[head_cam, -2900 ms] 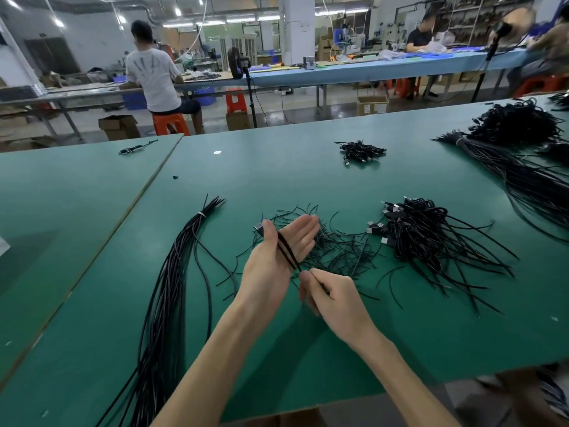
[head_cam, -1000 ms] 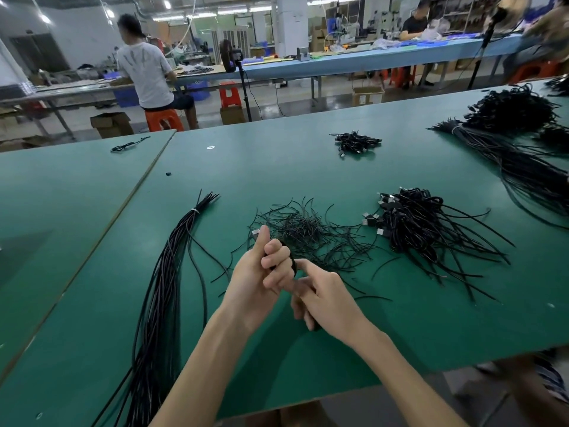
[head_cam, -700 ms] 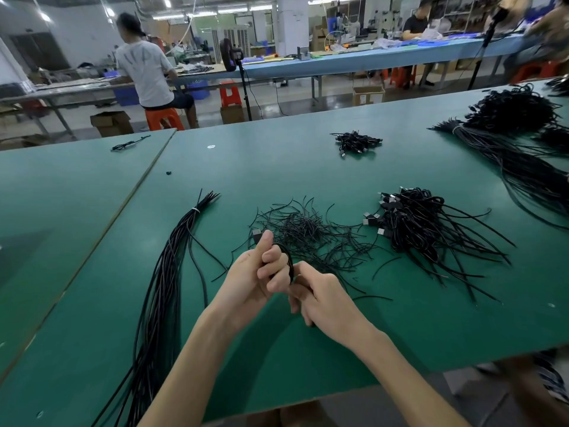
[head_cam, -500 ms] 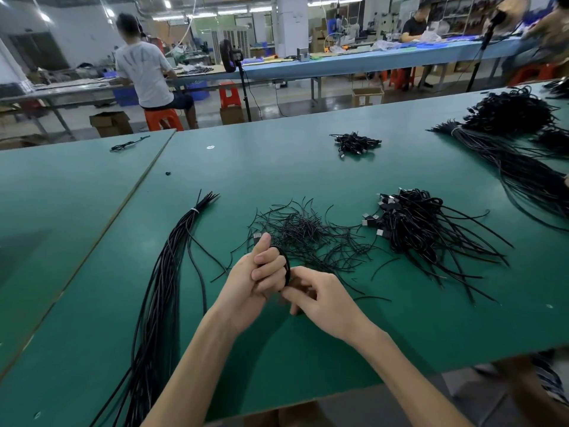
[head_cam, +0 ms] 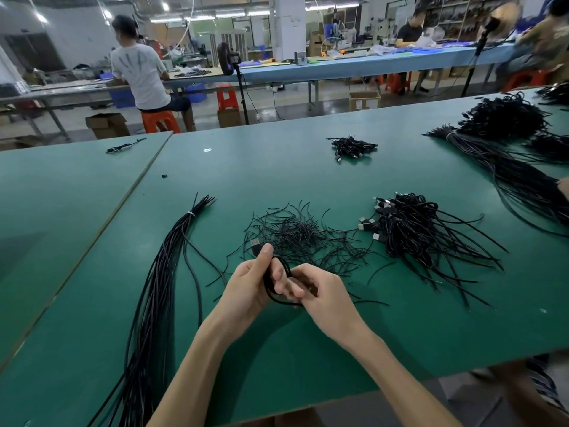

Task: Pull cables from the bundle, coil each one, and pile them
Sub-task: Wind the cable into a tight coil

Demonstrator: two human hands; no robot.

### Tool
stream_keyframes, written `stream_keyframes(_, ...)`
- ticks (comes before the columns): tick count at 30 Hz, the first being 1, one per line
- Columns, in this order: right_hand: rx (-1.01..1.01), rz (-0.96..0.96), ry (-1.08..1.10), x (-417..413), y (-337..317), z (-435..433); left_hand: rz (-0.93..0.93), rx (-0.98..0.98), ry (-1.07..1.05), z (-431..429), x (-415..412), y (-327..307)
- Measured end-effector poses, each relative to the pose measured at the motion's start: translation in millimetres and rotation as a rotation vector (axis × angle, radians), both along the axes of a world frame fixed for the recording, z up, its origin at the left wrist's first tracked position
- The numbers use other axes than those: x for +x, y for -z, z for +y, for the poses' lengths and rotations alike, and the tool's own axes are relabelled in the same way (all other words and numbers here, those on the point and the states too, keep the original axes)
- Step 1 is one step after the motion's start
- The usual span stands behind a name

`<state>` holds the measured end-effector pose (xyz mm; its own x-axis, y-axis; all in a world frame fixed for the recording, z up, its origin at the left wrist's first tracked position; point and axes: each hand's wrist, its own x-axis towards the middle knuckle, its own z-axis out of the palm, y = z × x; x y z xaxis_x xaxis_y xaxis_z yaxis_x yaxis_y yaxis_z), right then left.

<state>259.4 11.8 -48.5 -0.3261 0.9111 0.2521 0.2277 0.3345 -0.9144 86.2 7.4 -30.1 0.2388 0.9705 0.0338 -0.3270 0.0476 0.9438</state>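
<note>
While left hand (head_cam: 246,286) holds cable (head_cam: 266,288), table edge (head_cam: 400,384)

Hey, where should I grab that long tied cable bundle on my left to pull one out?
Probably at the far end of the bundle: past the white tie the tips fan apart, so a pinch grip from above can single one out. Nearer you it lies packed tight.

Left hand (head_cam: 249,283) gripping coiled cable (head_cam: 274,288), right hand (head_cam: 323,295) seemingly pinching it, green table (head_cam: 308,167)
</note>
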Motion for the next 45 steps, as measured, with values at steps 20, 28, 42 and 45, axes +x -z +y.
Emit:
stream_keyframes(20, -0.027, 0.027, -0.047, 0, -1, -3, -0.027, -0.061, -0.006, 3, -2, 4)
stream_keyframes(28, -0.063, 0.145, -0.074, 3, -5, -5, -0.058, -0.075, 0.053, 2, -8, 1)
stream_keyframes(42, 0.042, 0.107, 0.004, -2, -2, -4, 0.177, 0.157, -0.256, -10, 12, 2)
stream_keyframes(45, 0.071, 0.057, 0.034, -4, -1, -3, 0.236, 0.204, -0.323, -11, 17, 0)
